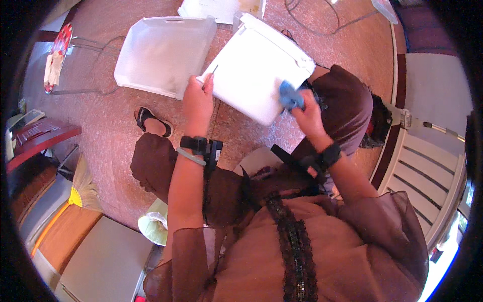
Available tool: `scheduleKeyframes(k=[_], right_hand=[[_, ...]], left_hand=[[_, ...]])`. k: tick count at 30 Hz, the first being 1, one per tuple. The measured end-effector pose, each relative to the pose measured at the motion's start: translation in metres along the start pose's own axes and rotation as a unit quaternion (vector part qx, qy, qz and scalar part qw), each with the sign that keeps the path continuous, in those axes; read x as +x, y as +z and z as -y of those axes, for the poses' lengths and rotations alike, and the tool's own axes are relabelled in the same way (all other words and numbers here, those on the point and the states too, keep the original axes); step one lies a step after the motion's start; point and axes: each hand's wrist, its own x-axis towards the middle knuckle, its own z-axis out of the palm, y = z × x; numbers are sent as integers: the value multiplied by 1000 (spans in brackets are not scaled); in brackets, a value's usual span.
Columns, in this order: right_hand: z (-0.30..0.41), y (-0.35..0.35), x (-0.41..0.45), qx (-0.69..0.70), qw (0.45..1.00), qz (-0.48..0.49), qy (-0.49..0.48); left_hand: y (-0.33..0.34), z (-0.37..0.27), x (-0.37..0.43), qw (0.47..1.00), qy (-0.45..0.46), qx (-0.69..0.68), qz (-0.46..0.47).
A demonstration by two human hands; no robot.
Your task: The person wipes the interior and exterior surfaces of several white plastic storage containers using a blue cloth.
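Observation:
A glossy white plastic panel or bin [260, 71] stands tilted in front of me, its lower corner towards my lap. My left hand [198, 100] grips its left edge, thumb on the near face, close to a thin dark mark. In my right hand [309, 115] is a bunched blue cloth [290, 95], held against the panel's lower right edge. A faint brownish smudge shows beside the cloth. Left of the panel, a translucent white plastic tray [162, 56] lies on the floor. The panel's far side is hidden.
Another white plastic piece [211, 9] lies at the top. A red patterned board on a wire stand [58, 60] is at far left. A broom [77, 194], a grey box [107, 260] and a pale green lampshade-like cone [154, 226] are lower left. A slatted white chair [422, 177] stands right.

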Motion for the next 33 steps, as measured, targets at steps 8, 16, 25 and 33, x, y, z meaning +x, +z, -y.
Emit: scheduleKeyframes(k=[8,16,25,33], right_hand=[[-1,29,-55,25,906,422,20],[106,-62,42,201,866,440,123],[76,-6,226,-160,962,187,-119],[75,9,206,-362,911,155,-122]], left_hand=[[1,3,5,999,-17,-40,10],[-1,23,6,986,-29,-165,5],[-2,7,8,994,17,-99,39],[-5,-3,6,999,-35,-3,23]])
